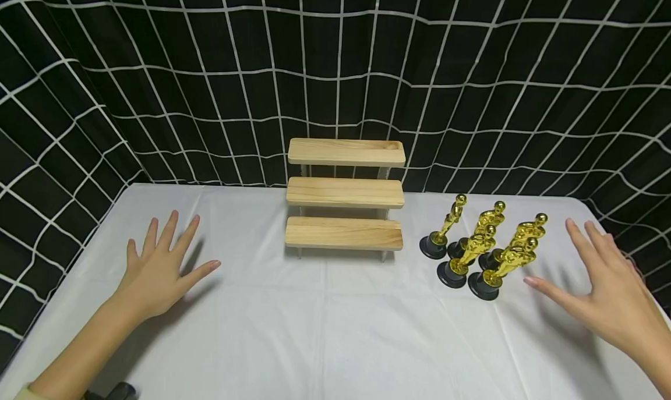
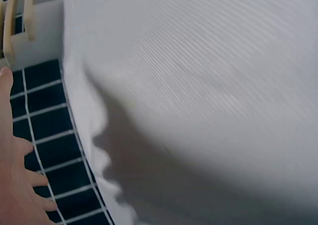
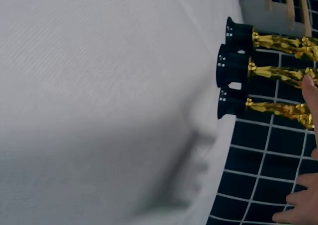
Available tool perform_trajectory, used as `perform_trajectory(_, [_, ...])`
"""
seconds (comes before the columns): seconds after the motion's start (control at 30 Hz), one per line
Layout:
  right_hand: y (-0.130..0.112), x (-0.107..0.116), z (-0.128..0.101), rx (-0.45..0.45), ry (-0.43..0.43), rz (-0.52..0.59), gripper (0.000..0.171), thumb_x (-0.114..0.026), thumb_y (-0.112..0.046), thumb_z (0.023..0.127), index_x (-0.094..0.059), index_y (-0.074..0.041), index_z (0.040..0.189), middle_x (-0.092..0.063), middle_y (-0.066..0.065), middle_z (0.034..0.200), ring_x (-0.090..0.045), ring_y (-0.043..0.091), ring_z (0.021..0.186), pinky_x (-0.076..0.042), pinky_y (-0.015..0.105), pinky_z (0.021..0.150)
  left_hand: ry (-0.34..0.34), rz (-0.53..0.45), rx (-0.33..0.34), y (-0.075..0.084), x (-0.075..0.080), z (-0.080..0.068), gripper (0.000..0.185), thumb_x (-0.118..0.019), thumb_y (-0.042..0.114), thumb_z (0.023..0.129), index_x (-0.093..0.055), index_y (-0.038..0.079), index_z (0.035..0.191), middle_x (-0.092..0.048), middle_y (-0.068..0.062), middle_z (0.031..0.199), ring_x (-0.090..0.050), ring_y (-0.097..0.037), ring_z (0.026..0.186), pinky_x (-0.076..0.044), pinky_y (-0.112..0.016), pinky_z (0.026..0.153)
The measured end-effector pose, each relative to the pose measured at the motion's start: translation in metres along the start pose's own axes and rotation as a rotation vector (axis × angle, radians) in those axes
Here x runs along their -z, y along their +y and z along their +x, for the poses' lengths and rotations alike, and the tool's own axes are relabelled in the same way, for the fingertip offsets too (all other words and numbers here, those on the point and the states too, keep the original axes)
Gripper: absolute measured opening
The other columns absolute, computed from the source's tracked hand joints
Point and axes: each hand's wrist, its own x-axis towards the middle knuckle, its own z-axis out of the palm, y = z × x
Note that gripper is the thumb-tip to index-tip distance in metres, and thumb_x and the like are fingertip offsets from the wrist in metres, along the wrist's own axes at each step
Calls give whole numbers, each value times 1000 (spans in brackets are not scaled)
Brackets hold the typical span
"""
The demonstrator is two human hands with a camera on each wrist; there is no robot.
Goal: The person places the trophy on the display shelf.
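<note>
My left hand [image 1: 154,275] hovers over the left part of the table with its fingers spread and straight, holding nothing. Over on the right, my right hand [image 1: 610,289] is also spread and holds nothing; its thumb points toward a group of several gold trophy statuettes [image 1: 516,257] on round black bases. They stand upright, close together, just left of that hand. In the right wrist view, the thumb overlaps one gold statuette [image 3: 280,73], apparently in front of it. A three-step wooden display stand [image 1: 343,233] is at the back middle of the table, away from both hands.
A white cloth covers the table [image 1: 314,330]. Behind and beside it hangs a black curtain with a white grid [image 1: 335,56]. A small dark object [image 1: 122,391] shows beside the left forearm at the bottom edge.
</note>
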Motion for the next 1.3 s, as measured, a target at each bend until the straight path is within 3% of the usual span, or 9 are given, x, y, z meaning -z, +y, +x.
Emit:
perform_trajectory(0.27, [-13,3,2,67,116,115,110,-88,-38,85,-23,-5,168,-24,32,168,-23,53,154,-19,81,122,-11,-51,-42,23,1,10,95,-46,74,102,-17,15,171,-11,-25,175,-9,-57,157,-14,-89,117])
perform_trajectory(0.43, [-22,9,0,63,169,116,110,-94,-33,79,-31,-8,166,-37,32,163,-52,63,124,-44,81,96,4,-127,-79,38,-1,17,91,-48,67,105,-23,7,169,-20,-29,172,-17,-59,154,-20,-81,123])
perform_trajectory(0.53, [-25,10,-1,80,203,153,109,-96,-26,77,-35,-9,165,-42,31,160,-54,63,120,-59,37,108,3,-204,-101,47,-4,22,88,-50,62,106,-27,2,167,-25,-31,169,-21,-58,153,-22,-74,127])
perform_trajectory(0.6, [-27,11,-2,96,226,187,107,-97,-20,76,-38,-10,164,-45,30,159,-52,58,129,-42,3,109,-5,-251,-112,53,-6,24,86,-50,59,107,-27,0,166,-27,-31,168,-22,-55,154,-22,-71,128])
perform_trajectory(0.67, [-29,11,-2,123,254,228,105,-98,-13,74,-41,-9,163,-48,29,157,-50,36,144,-19,-14,96,-15,-289,-120,57,-9,26,85,-50,57,109,-28,-2,165,-29,-32,167,-23,-53,155,-23,-69,129])
perform_trajectory(0.73, [-32,11,-1,143,277,260,103,-98,-7,73,-44,-9,161,-51,28,155,-45,5,147,-23,-14,96,-26,-325,-124,62,-11,28,83,-49,55,110,-29,-4,164,-32,-32,166,-26,-50,155,-24,-67,130])
perform_trajectory(0.83, [-35,11,0,169,301,306,102,-97,1,70,-48,-8,159,-53,28,153,-33,-28,129,-28,-13,96,-20,-365,-135,68,-13,30,79,-48,52,111,-34,-8,160,-38,-32,162,-33,-48,153,-29,-65,129])
perform_trajectory(1.13, [-42,12,1,168,290,344,93,-92,14,71,-53,-3,153,-60,31,143,-37,-32,116,-32,-12,94,33,-472,-145,84,-17,39,65,-52,40,111,-46,-10,153,-60,-29,143,-64,-41,126,-55,-58,110])
perform_trajectory(1.3, [-43,10,-1,183,294,387,88,-89,18,72,-56,-4,151,-60,-28,133,-45,-28,112,-39,-10,91,32,-544,-120,90,-18,44,60,-53,36,112,-49,-9,152,-66,-28,135,-71,-39,113,-63,-53,99])
